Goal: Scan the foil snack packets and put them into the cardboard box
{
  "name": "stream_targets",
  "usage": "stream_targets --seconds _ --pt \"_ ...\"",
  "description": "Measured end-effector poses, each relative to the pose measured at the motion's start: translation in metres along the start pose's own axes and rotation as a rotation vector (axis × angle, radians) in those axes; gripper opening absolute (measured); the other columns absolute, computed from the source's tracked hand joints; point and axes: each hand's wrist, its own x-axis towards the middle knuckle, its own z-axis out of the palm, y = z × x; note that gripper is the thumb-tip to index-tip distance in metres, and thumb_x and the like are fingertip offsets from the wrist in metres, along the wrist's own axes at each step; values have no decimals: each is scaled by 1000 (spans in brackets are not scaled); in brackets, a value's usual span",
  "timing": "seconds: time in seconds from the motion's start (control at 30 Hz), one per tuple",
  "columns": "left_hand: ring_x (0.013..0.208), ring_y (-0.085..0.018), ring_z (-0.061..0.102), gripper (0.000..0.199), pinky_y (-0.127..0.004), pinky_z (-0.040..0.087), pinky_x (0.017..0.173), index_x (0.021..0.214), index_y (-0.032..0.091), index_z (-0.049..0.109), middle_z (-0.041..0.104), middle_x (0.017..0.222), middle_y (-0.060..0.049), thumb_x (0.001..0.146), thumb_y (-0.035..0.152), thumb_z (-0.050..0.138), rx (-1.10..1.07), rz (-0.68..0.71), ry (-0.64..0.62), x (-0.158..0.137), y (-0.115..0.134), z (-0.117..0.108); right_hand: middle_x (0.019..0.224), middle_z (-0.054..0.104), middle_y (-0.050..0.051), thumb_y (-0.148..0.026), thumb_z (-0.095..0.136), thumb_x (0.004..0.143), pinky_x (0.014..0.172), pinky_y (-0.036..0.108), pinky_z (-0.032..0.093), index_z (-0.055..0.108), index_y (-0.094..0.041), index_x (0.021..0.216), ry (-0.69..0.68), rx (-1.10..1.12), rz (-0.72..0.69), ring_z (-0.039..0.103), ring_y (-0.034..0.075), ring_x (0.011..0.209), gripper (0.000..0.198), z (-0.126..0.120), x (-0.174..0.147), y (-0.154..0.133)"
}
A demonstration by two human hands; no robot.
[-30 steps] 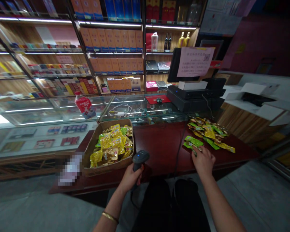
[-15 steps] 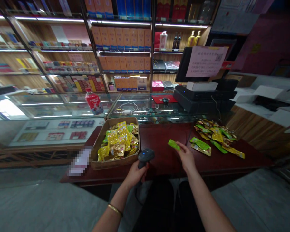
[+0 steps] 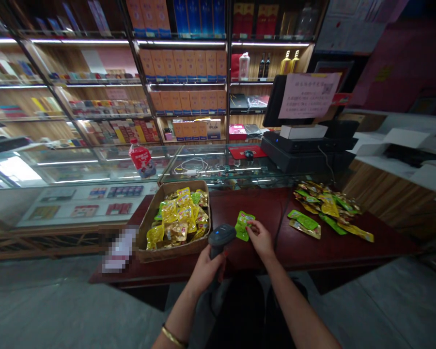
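My left hand (image 3: 208, 267) is wrapped around the handle of a dark grey barcode scanner (image 3: 221, 234), its head pointing right with a small blue light on top. Just beyond the scanner's nose, my right hand (image 3: 260, 238) pinches the edge of a green snack packet (image 3: 242, 226), whose printed face is turned up. To the left of the scanner stands an open cardboard box (image 3: 144, 256) filled with yellow, gold and green snack packets (image 3: 178, 213). On the right, a green packet (image 3: 305, 220) overlaps a gold packet (image 3: 305, 230), close to a loose heap of packets (image 3: 329, 201).
All this is on a dark red wooden table (image 3: 254, 264). Behind it runs a glass display counter (image 3: 218, 167) with a red-labelled bottle (image 3: 141, 157), a white cable (image 3: 191, 165), a mouse (image 3: 248, 154) and a monitor (image 3: 276, 104). A pixelated patch (image 3: 119, 249) lies left of the box.
My right hand has moved left with the green packet, bringing it near the scanner and turning its printed face up. My left hand still grips the scanner. The view has tilted slightly.
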Motion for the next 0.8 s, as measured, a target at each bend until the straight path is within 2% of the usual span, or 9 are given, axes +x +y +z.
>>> stream_targets --seconds 0.07,0.2,0.27,0.33,0.53,0.63,0.8 --pt "32 -9 47 28 -19 39 34 88 19 54 57 51 7 76 40 69 20 3 -13 -2 11 7 99 77 5 -40 73 74 77 34 60 66 -24 102 -2 42 -23 75 22 86 33 2 -1 -3" --pt "32 -10 48 22 -19 38 34 84 19 55 56 49 7 76 36 66 86 -1 -69 1 21 14 114 75 11 -35 73 76 80 36 61 51 -23 135 10 78 -47 75 24 96 65 4 -5 -13" --pt "32 -10 48 19 -19 37 33 81 19 55 55 49 7 77 35 64 125 4 -74 2 22 16 114 75 13 -32 71 77 81 38 61 42 -20 146 8 48 -49 74 25 98 76 4 -7 -18" --pt "32 -10 48 18 -19 37 33 80 19 54 55 49 7 77 34 64 152 6 -76 3 22 18 113 76 13 -31 71 78 83 39 61 39 -19 150 13 20 -58 74 25 98 80 4 -9 -21" --pt "32 -10 49 18 -19 38 33 81 19 56 55 48 7 78 33 66 158 9 -94 5 23 23 116 74 11 -37 71 80 85 38 60 40 -21 150 -12 49 -68 74 23 96 78 4 -11 -18" --pt "32 -10 49 21 -19 38 33 84 19 56 55 50 7 78 35 68 135 17 -92 8 13 20 118 74 12 -38 72 77 88 41 60 43 -22 148 -1 60 -45 74 24 99 79 2 -7 -9" --pt "31 -10 47 27 -19 37 32 84 19 55 54 49 7 78 41 70 133 -3 2 10 -19 3 103 78 11 -44 77 61 90 47 59 64 -20 116 147 167 91 75 30 95 62 -6 5 -8"
